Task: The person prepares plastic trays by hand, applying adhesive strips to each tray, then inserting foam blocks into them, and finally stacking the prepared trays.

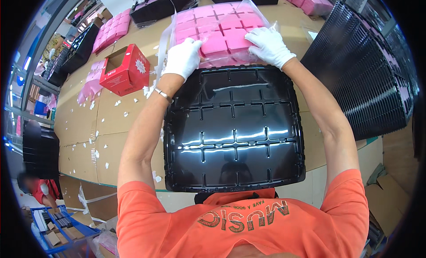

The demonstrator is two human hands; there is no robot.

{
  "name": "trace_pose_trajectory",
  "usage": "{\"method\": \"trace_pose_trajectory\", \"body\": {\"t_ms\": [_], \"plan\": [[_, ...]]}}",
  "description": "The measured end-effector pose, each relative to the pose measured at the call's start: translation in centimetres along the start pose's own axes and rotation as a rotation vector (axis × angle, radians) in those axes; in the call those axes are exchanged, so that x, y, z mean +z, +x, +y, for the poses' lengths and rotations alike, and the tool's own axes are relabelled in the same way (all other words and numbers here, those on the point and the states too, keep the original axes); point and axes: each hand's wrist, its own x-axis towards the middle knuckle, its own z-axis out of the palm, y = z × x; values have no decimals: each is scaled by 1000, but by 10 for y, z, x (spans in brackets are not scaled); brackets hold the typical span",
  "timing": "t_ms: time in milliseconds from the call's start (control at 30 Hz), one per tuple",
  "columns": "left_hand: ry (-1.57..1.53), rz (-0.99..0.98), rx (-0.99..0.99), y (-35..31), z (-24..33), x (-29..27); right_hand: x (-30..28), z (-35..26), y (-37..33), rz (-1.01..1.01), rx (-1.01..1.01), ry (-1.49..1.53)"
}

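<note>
A slab of pink blocks [216, 44], joined in a grid and partly wrapped in clear plastic film [242, 22], lies on the table before me. My left hand [184, 58], in a white glove, is closed on its near left corner. On the near right side my gloved right hand [270, 46] grips it, fingertips over the top of the front blocks. Between my forearms, nearest my body, sits a glossy black plastic tray [235, 120] with cross-shaped grooves. Its far edge meets the pink slab. What is under the tray is hidden.
A tall stack of black trays [355, 72] leans at the right. To the left stand an open red box [125, 71] and more pink blocks [94, 80], with white scraps scattered over the cardboard table top [77, 125]. Filled black trays [162, 7] sit at the back; another person [44, 191] is at lower left.
</note>
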Motion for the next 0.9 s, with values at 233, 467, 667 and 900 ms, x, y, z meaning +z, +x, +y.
{"method": "trace_pose_trajectory", "body": {"t_ms": [233, 467, 667, 900], "plan": [[93, 99, 51, -2, -16, 5, 7, -1, 17, 84, 80, 202], [88, 389, 105, 6, 1, -7, -9, 1, 41, 178, 314, 367], [177, 595, 95, 7, 19, -22, -46, -6, 57, 284, 376, 384], [147, 581, 52, -16, -13, -28, -86, -19, 32, 230, 377, 476]]}}
